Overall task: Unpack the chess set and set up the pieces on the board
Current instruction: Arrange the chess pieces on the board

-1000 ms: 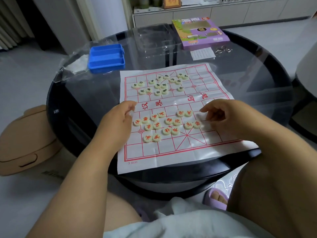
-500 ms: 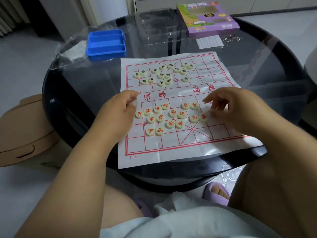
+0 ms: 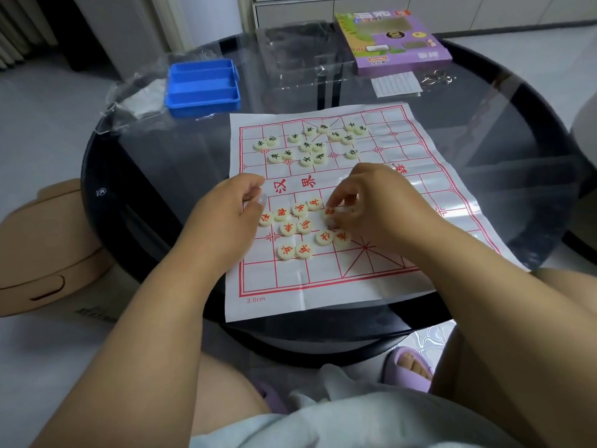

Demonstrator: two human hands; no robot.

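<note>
Xiangqi board (image 3: 326,286), a creased glossy sheet with red gridlines, lies mid-frame on a round dark glass table (image 3: 517,163) over pale floor; cream disc pieces (image 3: 292,227) cluster on it; right hand (image 3: 378,205) pinches one red-marked piece (image 3: 329,213); left hand (image 3: 226,211) curls on the sheet's edge, its grip unclear.

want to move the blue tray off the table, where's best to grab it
Take the blue tray by its two short end walls, or pinch the near long wall, coming straight down from above. It sits flat and open side up on the glass table, with thin upright walls and inner dividers, so the rim is the easy hold. Come from the near side: crinkled clear plastic wrap crowds its left end.
</note>
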